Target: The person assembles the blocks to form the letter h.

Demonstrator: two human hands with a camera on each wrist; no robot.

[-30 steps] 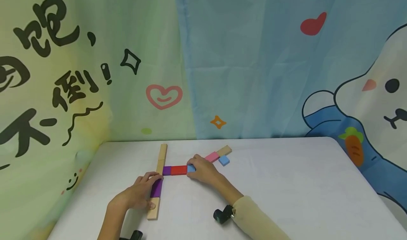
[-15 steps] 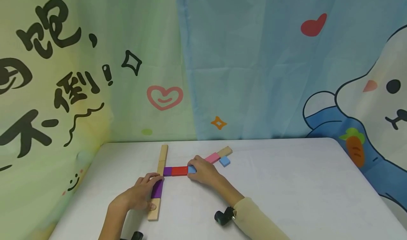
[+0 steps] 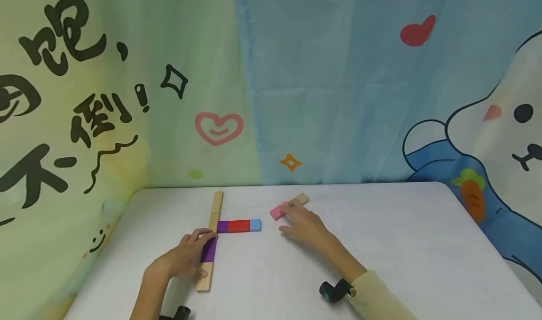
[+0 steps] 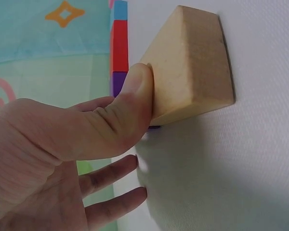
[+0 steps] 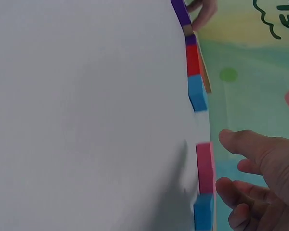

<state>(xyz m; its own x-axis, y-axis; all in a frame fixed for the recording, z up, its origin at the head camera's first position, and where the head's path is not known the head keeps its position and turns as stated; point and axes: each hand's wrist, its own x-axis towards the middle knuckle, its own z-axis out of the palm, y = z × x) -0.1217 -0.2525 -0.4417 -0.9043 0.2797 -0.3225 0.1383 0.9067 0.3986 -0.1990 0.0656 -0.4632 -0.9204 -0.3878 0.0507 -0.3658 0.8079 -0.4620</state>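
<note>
Counter (image 3: 394, 249) in white, with a straight line at its left side running from near to far: near wooden block (image 3: 205, 284), long purple block (image 3: 209, 251), then two far wooden blocks (image 3: 217, 201). Off that line towards the right, end to end, a short purple block (image 3: 222, 227), a red block (image 3: 239, 226) and a light blue block (image 3: 255, 225). Left hand (image 3: 186, 256) at the line, thumb against the near wooden block, forefinger tip by the far end of the long purple block, other fingers loosely spread. Right hand (image 3: 308, 223) farther right, apart from the light blue block, thumb and fingers wide, with nothing in its grasp. By those fingertips, a pink block (image 3: 277, 212) on a slant, with a slanted wooden block (image 3: 303, 198) beyond it. In the right wrist view, a second blue block (image 5: 203, 211) just beside the pink block. Contact between right fingertips and the pink block: cannot tell from these angles. Behind the counter, a printed curtain (image 3: 305, 89) with hearts and a cartoon animal
</note>
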